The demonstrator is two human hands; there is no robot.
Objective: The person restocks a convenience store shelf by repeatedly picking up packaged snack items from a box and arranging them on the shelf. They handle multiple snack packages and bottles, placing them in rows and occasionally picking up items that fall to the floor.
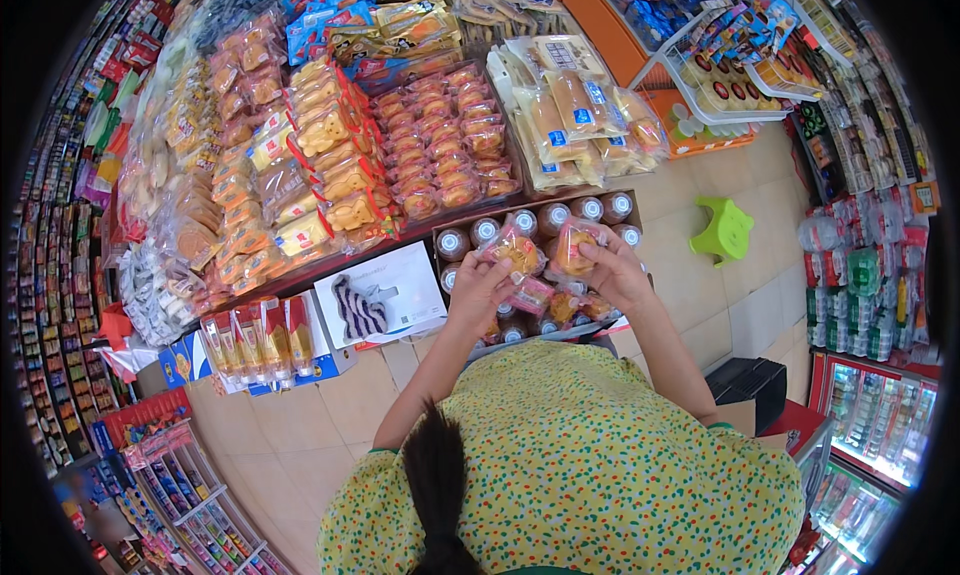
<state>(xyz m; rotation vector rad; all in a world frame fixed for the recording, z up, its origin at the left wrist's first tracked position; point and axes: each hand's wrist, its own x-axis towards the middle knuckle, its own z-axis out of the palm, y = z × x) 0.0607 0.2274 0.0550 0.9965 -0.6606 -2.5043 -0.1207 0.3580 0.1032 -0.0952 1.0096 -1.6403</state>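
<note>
In my left hand (480, 286) is a small round cake in a clear plastic wrapper (519, 254). My right hand (616, 267) grips another wrapped cake (571, 252) close beside it. Both are held above a cardboard box of bottles with round caps (555, 216). More wrapped cakes (564, 305) lie on the bottles just below my hands. Behind the box, rows of similar wrapped cakes (442, 143) fill a tray on the display.
Packaged bread (574, 113) and bear-shaped packs (330, 132) cover the display. A white box lid (427, 286) with a striped cloth (358, 305) and bottles of oil-coloured liquid (259, 338) stand to the left. A green stool (724, 230) is on the tiled floor at right.
</note>
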